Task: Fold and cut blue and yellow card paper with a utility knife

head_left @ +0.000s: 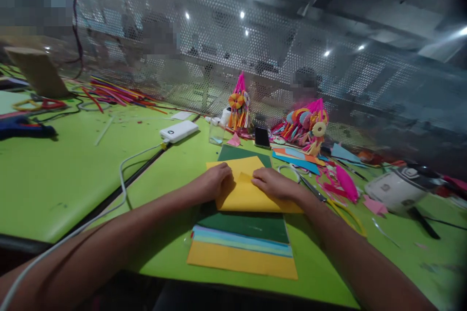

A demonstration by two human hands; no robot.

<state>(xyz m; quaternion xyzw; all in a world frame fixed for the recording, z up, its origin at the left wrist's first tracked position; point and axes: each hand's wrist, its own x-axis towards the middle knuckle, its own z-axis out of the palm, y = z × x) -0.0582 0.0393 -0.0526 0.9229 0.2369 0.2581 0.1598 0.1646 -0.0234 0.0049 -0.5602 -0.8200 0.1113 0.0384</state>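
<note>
A yellow sheet of paper (244, 199), bent over on itself with a rounded fold on the near side, lies in front of me. My left hand (216, 182) is closed on its left part, fingers curled. On the right, my right hand (274, 183) pinches the turned-over edge between thumb and fingers. Beneath the yellow sheet is dark green paper (251, 227). Light blue sheets (241, 244) and an orange-yellow sheet (242, 260) stick out below the green, toward the table's near edge.
A white power bank (179, 131) with a cable, a glass (216, 133) and a phone (261, 137) lie beyond. Scissors with yellow handles (343, 214) rest at right. Tasselled paper-flower ornaments (239, 107) stand before a perforated screen (204, 48). A white device (396, 187) is far right.
</note>
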